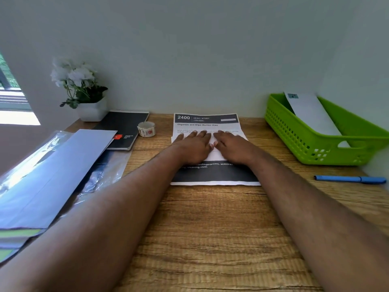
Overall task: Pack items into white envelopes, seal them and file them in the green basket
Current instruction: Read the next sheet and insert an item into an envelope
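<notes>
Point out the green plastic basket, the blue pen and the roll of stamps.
green plastic basket [299, 142]: head view, front perforated wall.
blue pen [349, 179]: head view, mid-barrel.
roll of stamps [146, 129]: head view, outer side.

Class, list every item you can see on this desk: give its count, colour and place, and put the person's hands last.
Printed sheet: one, white and black, desk centre.
Green basket: one, far right.
White envelope: one, leaning in the basket.
Pen: one, blue, right edge.
Sticker roll: one, white, left of sheet.
Notebook: one, black, far left.
Envelope pack: one, white, plastic-wrapped, left.
Potted plant: one, white flowers, back left.
Left hand, right hand: flat on the sheet.
</notes>
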`<state>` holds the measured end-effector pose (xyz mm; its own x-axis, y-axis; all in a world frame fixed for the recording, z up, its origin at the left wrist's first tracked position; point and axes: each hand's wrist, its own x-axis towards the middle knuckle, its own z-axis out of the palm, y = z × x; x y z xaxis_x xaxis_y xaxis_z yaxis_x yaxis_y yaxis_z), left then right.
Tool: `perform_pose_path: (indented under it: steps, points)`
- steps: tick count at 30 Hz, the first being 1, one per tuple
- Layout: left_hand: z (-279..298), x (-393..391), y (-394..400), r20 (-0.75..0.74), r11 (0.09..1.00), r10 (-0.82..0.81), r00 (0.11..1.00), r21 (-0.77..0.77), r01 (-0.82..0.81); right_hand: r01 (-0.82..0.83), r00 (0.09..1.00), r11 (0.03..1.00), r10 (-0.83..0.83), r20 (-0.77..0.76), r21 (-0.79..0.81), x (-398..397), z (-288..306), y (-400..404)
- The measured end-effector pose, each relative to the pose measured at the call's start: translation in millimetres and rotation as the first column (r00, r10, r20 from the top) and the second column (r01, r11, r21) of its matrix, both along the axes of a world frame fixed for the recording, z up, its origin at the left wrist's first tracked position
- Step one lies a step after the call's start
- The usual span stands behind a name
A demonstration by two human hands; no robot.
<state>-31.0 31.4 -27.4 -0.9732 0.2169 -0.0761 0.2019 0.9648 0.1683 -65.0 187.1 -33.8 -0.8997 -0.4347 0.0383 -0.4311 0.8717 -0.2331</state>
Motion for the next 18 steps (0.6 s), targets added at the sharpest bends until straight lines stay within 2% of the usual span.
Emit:
perform_pose_path:
  steps: [6, 9, 11, 14, 16, 18]
  points:
    - [0.3, -4.1, -4.0, 0.034, 0.997, 0.078, 0.996, -0.014, -0.078, 0.176, 0.984, 0.977, -0.173, -0.035, 0.123, -1.2, 5.4, 11.3]
    - [2.1, -3.8, -13.6, 0.055, 0.986, 0.155, 0.986, -0.064, -0.152, 0.264, 0.964, 0.959, -0.259, -0.058, 0.104, -1.2, 8.2, 18.4]
    - [6.9, 4.0, -17.0, 0.008, 0.961, 0.209, 0.978, -0.186, -0.204, 0.305, 0.951, 0.945, -0.296, -0.089, 0.122, 0.8, 6.0, 16.6]
    - [15.1, 19.6, -13.9, -0.121, 0.91, 0.286, 0.95, -0.275, -0.309, 0.356, 0.915, 0.918, -0.306, -0.262, 0.173, 3.4, 4.9, 18.2]
    - [12.0, 19.4, -8.5, -0.193, 0.935, 0.243, 0.951, -0.214, -0.282, 0.25, 0.915, 0.956, -0.182, -0.36, 0.152, 6.9, 7.7, 17.1]
    - [4.1, 12.6, -1.0, -0.187, 0.986, 0.13, 0.974, -0.078, -0.147, 0.024, 0.94, 0.995, 0.01, -0.342, 0.095, 16.3, 11.6, 5.3]
